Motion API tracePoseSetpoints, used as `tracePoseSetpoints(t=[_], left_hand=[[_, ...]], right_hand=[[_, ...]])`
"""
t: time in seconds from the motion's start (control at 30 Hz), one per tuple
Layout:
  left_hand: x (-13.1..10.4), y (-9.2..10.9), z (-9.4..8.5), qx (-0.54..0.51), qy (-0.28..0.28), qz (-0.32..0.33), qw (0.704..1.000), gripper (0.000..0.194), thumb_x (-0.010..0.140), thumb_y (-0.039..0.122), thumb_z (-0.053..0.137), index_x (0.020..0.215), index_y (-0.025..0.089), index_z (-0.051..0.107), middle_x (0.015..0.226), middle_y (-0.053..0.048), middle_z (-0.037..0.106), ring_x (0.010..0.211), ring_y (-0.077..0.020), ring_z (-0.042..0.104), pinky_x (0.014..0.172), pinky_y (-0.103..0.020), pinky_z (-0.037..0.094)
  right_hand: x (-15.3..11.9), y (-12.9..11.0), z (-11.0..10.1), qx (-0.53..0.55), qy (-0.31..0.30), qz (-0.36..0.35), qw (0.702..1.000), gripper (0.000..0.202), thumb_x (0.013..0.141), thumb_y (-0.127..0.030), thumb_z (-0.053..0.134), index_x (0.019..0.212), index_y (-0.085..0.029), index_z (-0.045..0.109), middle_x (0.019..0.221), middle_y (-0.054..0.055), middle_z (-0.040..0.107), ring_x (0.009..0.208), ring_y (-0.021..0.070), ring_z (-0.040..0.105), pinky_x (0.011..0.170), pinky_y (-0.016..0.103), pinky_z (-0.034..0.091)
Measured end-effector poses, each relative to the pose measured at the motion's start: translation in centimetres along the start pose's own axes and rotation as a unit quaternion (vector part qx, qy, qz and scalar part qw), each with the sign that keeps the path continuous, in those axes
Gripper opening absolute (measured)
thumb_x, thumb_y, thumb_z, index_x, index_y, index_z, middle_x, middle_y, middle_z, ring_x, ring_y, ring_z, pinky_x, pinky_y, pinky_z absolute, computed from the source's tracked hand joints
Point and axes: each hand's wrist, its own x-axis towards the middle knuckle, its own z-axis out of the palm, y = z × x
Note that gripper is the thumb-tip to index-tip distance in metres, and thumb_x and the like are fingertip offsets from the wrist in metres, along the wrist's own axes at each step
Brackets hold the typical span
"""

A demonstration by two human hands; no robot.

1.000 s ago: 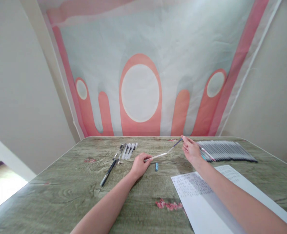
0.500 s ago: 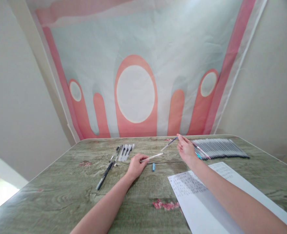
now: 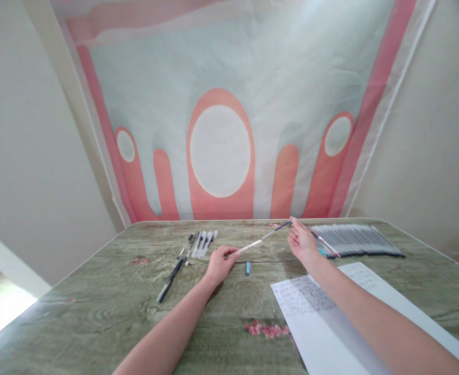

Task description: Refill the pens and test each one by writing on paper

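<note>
My left hand rests near the middle of the table, its fingers closed on a white pen barrel that points right and away. Raised a little farther off, my right hand pinches the far end of a thin blue ink refill. The refill slants down to the barrel's open end and lines up with it; whether its tip is inside is too small to tell. Just right of my left hand lies a blue pen cap.
Several clear pen caps and a black pen lie at left. A row of grey pens with a pink-and-white pen lies at right. Written-on paper is under my right forearm. A patterned backdrop hangs behind the table.
The barrel's free end has tilted up slightly, and the refill has come into line with it, end to end. The whole view has shifted a little. Both hands keep their hold.
</note>
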Motion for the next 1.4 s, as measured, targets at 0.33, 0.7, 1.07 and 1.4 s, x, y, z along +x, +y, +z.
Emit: tracePoseSetpoints(t=[0.33, 0.7, 1.07, 1.4], left_hand=[[0.0, -0.2, 0.2, -0.010, 0.002, -0.005, 1.000, 0.024, 0.074, 0.034, 0.054, 0.087, 0.017, 0.066, 0.083, -0.004, 0.066, 0.076, -0.0149, 0.058, 0.069, -0.024, 0.043], [0.0, -0.3, 0.1, -0.003, 0.011, -0.026, 1.000, 0.024, 0.073, 0.033, 0.054, 0.085, 0.016, 0.067, 0.081, -0.004, 0.066, 0.073, -0.0152, 0.057, 0.067, -0.025, 0.043], [0.1, 0.0, -0.1, -0.037, 0.011, -0.031, 0.999, 0.025, 0.073, 0.033, 0.054, 0.086, 0.016, 0.067, 0.083, -0.005, 0.067, 0.074, -0.0156, 0.058, 0.066, -0.024, 0.044], [0.2, -0.4, 0.5, -0.093, 0.012, -0.048, 0.994, 0.033, 0.073, 0.040, 0.055, 0.089, 0.014, 0.067, 0.082, -0.005, 0.067, 0.071, -0.0153, 0.058, 0.063, -0.024, 0.044]], right_hand=[[-0.2, 0.1, 0.2, 0.011, 0.002, 0.013, 1.000, 0.033, 0.057, -0.036, 0.072, 0.082, -0.021, 0.058, 0.040, -0.013, 0.021, 0.032, 0.0019, 0.015, 0.029, 0.018, 0.011], [-1.0, -0.2, 1.1, -0.015, -0.006, -0.010, 1.000, 0.033, 0.057, -0.037, 0.072, 0.082, -0.021, 0.060, 0.041, -0.013, 0.024, 0.032, 0.0019, 0.017, 0.030, 0.019, 0.011], [-0.6, 0.2, 0.4, -0.027, -0.009, 0.010, 1.000, 0.031, 0.059, -0.038, 0.071, 0.079, -0.020, 0.057, 0.040, -0.013, 0.021, 0.031, 0.0020, 0.016, 0.029, 0.018, 0.011], [-3.1, 2.7, 2.0, -0.139, -0.065, 0.023, 0.988, 0.032, 0.055, -0.038, 0.073, 0.075, -0.016, 0.062, 0.040, -0.011, 0.031, 0.034, 0.0014, 0.020, 0.032, 0.018, 0.013]])
